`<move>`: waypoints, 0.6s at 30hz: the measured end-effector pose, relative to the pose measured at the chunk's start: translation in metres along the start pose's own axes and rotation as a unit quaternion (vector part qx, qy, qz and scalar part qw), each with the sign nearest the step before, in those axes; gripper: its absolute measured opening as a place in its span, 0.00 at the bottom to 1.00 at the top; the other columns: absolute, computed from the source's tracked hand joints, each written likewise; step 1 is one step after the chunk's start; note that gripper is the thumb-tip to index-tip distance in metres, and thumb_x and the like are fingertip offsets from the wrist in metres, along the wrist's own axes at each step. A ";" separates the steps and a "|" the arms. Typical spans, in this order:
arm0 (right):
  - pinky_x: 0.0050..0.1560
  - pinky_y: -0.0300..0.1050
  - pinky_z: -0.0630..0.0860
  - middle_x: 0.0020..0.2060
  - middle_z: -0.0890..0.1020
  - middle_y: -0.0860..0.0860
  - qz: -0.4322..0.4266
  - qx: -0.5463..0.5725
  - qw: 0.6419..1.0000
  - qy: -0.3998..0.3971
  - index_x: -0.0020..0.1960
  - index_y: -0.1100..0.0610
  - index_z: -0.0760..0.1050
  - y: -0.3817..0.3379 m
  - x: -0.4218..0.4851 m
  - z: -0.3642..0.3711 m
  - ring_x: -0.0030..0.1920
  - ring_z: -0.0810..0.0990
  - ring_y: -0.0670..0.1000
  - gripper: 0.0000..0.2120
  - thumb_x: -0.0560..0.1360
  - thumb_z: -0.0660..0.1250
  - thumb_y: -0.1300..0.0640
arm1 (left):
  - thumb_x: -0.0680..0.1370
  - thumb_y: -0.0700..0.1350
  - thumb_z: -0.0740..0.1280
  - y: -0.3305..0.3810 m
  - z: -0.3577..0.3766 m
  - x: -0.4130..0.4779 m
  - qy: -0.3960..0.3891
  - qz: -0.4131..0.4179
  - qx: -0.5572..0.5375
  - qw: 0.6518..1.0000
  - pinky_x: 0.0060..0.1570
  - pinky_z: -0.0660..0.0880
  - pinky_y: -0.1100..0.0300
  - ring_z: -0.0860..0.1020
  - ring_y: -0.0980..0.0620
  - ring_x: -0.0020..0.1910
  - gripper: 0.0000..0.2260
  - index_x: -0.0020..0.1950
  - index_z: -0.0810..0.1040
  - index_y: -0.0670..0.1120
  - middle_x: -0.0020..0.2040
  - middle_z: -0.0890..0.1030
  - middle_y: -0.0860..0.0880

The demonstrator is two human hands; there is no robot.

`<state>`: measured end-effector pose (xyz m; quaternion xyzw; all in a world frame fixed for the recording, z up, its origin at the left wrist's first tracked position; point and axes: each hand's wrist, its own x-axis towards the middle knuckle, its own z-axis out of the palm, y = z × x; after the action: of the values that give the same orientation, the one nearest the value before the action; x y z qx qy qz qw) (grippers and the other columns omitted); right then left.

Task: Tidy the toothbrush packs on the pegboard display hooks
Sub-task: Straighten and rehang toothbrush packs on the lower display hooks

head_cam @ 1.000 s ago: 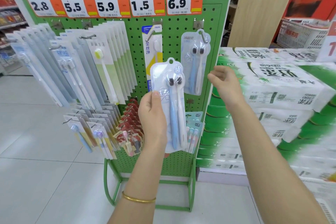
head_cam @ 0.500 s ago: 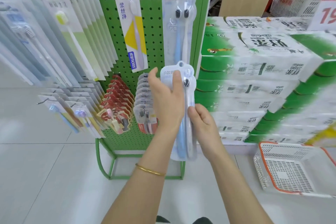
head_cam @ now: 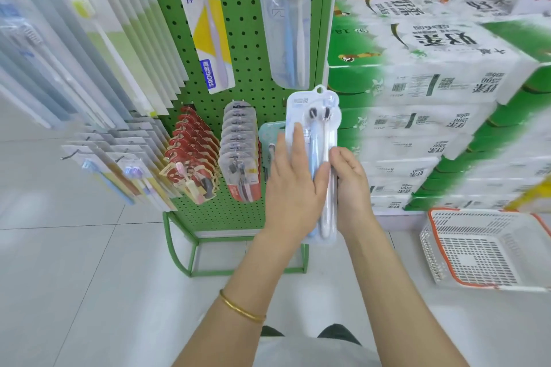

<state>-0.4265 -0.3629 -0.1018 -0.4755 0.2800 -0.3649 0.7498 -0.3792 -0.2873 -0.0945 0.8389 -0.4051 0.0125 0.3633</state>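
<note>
held pack: twin toothbrush pack point(head_cam: 324, 124), blue and white brushes with dark bristles, upright with its hang hole on top, in front of the pegboard's point(head_cam: 247, 48) lower right edge and on no hook
left hand point(head_cam: 293, 188): my fingers lie straight and flat on the pack's front, thumb across the blue handle, nothing curled round it
right hand point(head_cam: 351, 185): my fingers are curled round the pack's right edge, gripping it from that side
hanging twin pack point(head_cam: 287, 30): same kind, on the pegboard's top right hook, just above the held one
single toothbrush pack point(head_cam: 205, 33): yellow and white card, pegboard top middle, tilted
card packs point(head_cam: 104, 39): long rows fanned off the pegboard's left side, blurred
red packs point(head_cam: 193, 152): row on a lower pegboard hook
clear packs point(head_cam: 240, 152): row just right of the red ones
tissue packs point(head_cam: 432, 98): green and white stack right of the pegboard
basket point(head_cam: 447, 250): white with orange rim, on the floor right of the pegboard
bangle point(head_cam: 241, 310): gold, on my left wrist
</note>
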 end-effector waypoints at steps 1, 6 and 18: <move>0.39 0.37 0.68 0.31 0.72 0.45 0.006 0.014 1.000 0.020 0.35 0.51 0.72 -0.002 0.002 -0.002 0.35 0.70 0.44 0.13 0.78 0.64 0.57 | 0.77 0.66 0.41 -0.001 0.003 -0.006 -0.024 0.009 0.009 1.000 0.71 0.58 0.48 0.55 0.41 0.75 0.34 0.78 0.45 0.49 0.77 0.51 0.39; 0.34 0.34 0.73 0.28 0.76 0.44 0.022 0.054 0.995 0.084 0.39 0.54 0.71 -0.007 0.014 -0.014 0.31 0.75 0.41 0.11 0.80 0.61 0.58 | 0.77 0.67 0.42 -0.008 0.013 -0.026 -0.108 0.065 0.087 0.988 0.71 0.59 0.46 0.54 0.39 0.76 0.35 0.78 0.49 0.49 0.78 0.46 0.40; 0.48 0.48 0.79 0.44 0.80 0.52 0.106 0.064 0.990 0.074 0.50 0.55 0.74 -0.015 0.018 -0.013 0.44 0.81 0.52 0.11 0.80 0.60 0.48 | 0.63 0.41 0.75 -0.010 0.002 -0.024 -0.086 0.152 0.170 0.970 0.63 0.68 0.48 0.70 0.44 0.68 0.41 0.73 0.64 0.42 0.71 0.70 0.45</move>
<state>-0.4305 -0.3881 -0.0947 -0.3656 0.3594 -0.3350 0.7905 -0.3886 -0.2685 -0.1096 0.8149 -0.5495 0.0647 0.1727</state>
